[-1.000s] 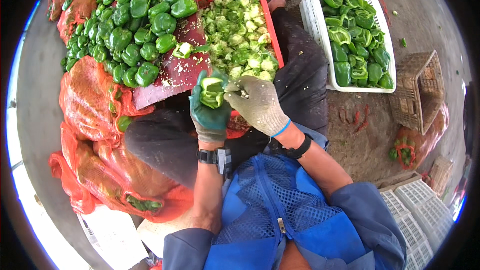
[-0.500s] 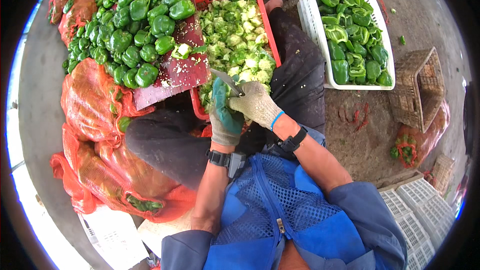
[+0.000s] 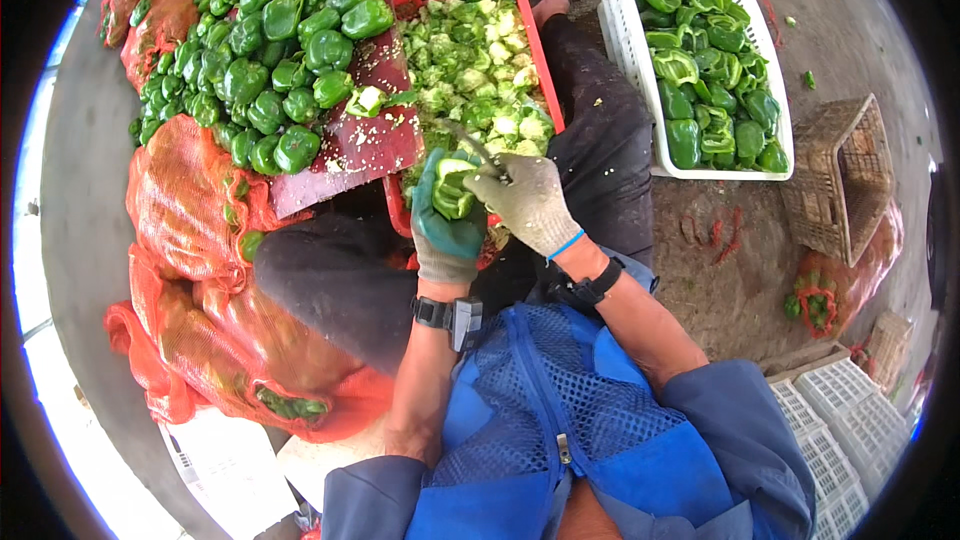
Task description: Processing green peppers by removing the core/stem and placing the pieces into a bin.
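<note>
The person sits with knees apart, and the left hand [image 3: 445,225], in a glove with a green palm, is curled round a pepper [image 3: 453,192] that has been cut, its pale inside showing. The right hand [image 3: 525,202], in a pale knit glove, has its fingers closed about a knife [image 3: 478,147], the thin blade slanting up and away to the left; its fingertips overlap the pepper's right side, though I cannot tell whether they touch it. Pepper and hands are together above the near edge of the red crate [image 3: 537,40], which is heaped with pale green cores [image 3: 497,80]. To the left, whole peppers [image 3: 245,80] are piled over the left part of the maroon board [image 3: 345,172]; near its right edge lies one pale core [image 3: 367,100] among scattered seeds [image 3: 340,162]. On the far side of the right leg stands the white crate [image 3: 622,35], filled with hollowed peppers [image 3: 715,70] right to its near edge. Just beyond that crate's near right corner a brown basket [image 3: 812,190] lies on its side. Red mesh sacks [image 3: 180,180] slump along the person's left, and white plastic crates [image 3: 825,420] are stacked by the right elbow.
</note>
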Demonstrator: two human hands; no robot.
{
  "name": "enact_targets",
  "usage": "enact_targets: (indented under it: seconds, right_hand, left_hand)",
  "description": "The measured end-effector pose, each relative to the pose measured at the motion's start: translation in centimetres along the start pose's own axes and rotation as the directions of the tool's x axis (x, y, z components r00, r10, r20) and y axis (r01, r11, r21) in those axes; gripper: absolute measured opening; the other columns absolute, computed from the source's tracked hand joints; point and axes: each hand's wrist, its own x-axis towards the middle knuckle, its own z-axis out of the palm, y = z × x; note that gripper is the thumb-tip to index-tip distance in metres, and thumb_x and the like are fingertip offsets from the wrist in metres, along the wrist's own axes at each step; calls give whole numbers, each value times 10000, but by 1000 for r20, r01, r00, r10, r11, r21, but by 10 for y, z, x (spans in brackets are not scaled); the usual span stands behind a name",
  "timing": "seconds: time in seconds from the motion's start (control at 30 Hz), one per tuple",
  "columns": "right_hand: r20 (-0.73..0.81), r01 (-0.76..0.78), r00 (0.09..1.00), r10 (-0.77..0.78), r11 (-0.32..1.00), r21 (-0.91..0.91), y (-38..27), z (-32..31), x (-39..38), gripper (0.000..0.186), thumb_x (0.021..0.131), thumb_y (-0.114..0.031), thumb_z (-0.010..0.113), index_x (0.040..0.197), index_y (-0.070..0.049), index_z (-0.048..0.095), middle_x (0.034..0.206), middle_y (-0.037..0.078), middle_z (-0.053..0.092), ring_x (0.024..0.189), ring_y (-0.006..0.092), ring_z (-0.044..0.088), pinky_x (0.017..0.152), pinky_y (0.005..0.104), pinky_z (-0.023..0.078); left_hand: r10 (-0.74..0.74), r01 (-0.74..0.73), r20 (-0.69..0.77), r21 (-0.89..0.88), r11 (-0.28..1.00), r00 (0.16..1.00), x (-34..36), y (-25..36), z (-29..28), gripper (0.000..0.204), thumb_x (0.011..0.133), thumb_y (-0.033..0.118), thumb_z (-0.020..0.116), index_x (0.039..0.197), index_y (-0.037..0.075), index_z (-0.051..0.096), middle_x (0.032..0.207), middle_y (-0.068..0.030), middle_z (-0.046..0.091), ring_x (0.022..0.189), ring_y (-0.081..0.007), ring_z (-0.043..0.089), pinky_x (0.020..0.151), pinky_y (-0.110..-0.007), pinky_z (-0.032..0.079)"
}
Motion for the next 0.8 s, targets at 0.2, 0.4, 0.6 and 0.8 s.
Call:
enact_targets:
  seconds: [0.2, 0.4, 0.6, 0.8]
  right_hand:
    - [81, 93, 994, -77, 971, -218, 16, 15, 3, 366, 938, -384, 759, 924, -17, 754, 794, 253, 709, 812, 458, 727, 746, 546, 573]
    - [48, 296, 953, -299, 887, -355, 29, 17, 6, 298, 905, -304, 738, 930, -7, 754, 797, 257, 710, 817, 464, 728, 747, 543, 575]
    - [79, 231, 973, -219, 943, -240, 17, 10, 10, 243, 890, -244, 708, 926, -8, 754, 819, 232, 737, 828, 442, 744, 761, 541, 592]
    - [143, 159, 979, -147, 984, -79, 24, 11, -5, 231, 910, -230, 754, 907, 0, 765, 737, 181, 709, 704, 300, 737, 684, 464, 577]
  left_hand:
    - [-94, 94, -20, -18, 995, 995, -3, -17, 9, 443, 1194, 266, 458, 1585, 84, 561, 1421, -114, 697, 1278, -257, 682, 1141, -433, 563]
    - [13, -27, 97, 143, 989, 995, -8, -29, 10, 622, 1090, 58, 662, 1656, -24, 417, 1564, -162, 574, 1422, -261, 582, 1201, -427, 505]
    - [96, -152, 165, 372, 916, 982, -3, -1, 20, 555, 1159, 202, 552, 1680, 50, 431, 1532, -144, 622, 1373, -264, 619, 1202, -436, 508]
    - [-378, 388, 166, -656, 647, 911, -4, -12, 13, 457, 1187, 255, 499, 1615, 96, 519, 1481, -128, 671, 1323, -284, 672, 1164, -452, 548]
